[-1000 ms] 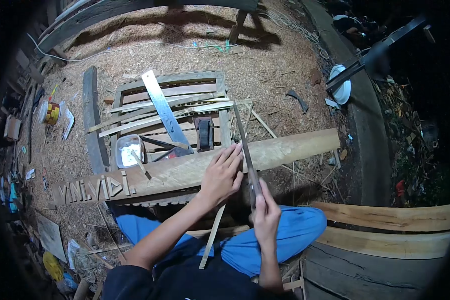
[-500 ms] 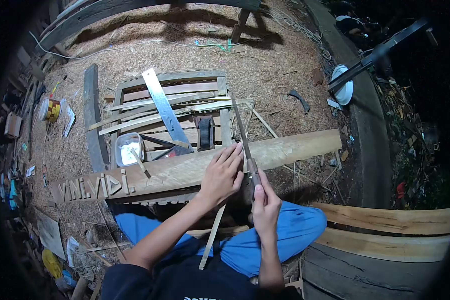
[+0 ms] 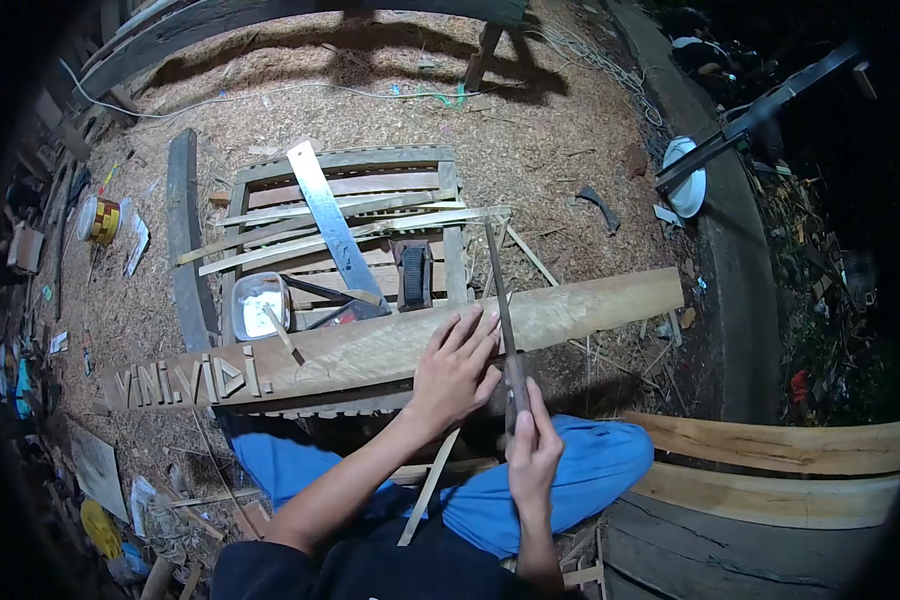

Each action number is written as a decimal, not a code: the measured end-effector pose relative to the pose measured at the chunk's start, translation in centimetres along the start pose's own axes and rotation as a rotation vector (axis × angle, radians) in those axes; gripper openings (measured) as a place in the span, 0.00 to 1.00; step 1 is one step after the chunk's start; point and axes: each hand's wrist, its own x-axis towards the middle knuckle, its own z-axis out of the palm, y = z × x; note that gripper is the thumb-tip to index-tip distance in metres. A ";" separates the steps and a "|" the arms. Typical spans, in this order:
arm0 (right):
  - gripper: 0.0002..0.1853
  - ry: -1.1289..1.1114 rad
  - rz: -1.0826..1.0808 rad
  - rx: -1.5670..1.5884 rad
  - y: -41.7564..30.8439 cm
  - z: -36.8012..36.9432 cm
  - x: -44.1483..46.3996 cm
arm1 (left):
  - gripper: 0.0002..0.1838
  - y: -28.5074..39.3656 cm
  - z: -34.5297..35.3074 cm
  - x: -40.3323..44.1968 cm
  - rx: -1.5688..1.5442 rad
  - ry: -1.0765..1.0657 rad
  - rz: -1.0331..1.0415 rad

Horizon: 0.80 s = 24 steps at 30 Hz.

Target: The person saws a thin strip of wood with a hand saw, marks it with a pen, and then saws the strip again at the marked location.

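Observation:
My right hand (image 3: 534,455) is closed round the handle of a hand saw (image 3: 500,275), seen nearly edge-on, its long narrow blade pointing away from me. The blade crosses a long wooden board (image 3: 595,303) beside my left fingertips. With fingers stretched out, my left hand (image 3: 455,372) lies on the board, over a thin wooden strip (image 3: 430,490) that runs back toward my lap. Under the hand, part of the strip is hidden. Raised wooden letters (image 3: 195,380) reading "VINI.VIDI." stand on the board's left end.
Beyond the board, a slatted wooden frame (image 3: 450,180) carries a steel ruler (image 3: 325,205), several thin strips, a black brush-like block (image 3: 414,275) and a plastic tub (image 3: 259,308) of white paste. Two planks (image 3: 780,445) lie at right. Wood shavings cover the ground.
My right hand has drawn the saw back toward me and slightly right, so its tip sits nearer the board. My left hand and the board have shifted slightly.

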 end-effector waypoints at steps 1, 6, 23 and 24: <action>0.24 0.005 0.024 0.038 0.6 -0.5 -1.3 | 0.25 0.1 -0.4 0.1 -0.002 -0.028 -0.007; 0.23 0.009 0.019 0.086 0.6 -0.6 -0.2 | 0.24 -0.2 -0.2 0.3 0.008 -0.007 0.021; 0.24 -0.017 -0.071 -0.002 2.4 -2.1 -2.1 | 0.24 0.2 0.3 0.4 0.005 0.025 -0.024; 0.24 -0.020 -0.072 -0.002 2.0 -1.6 -1.2 | 0.23 0.3 0.3 0.3 0.015 0.014 -0.022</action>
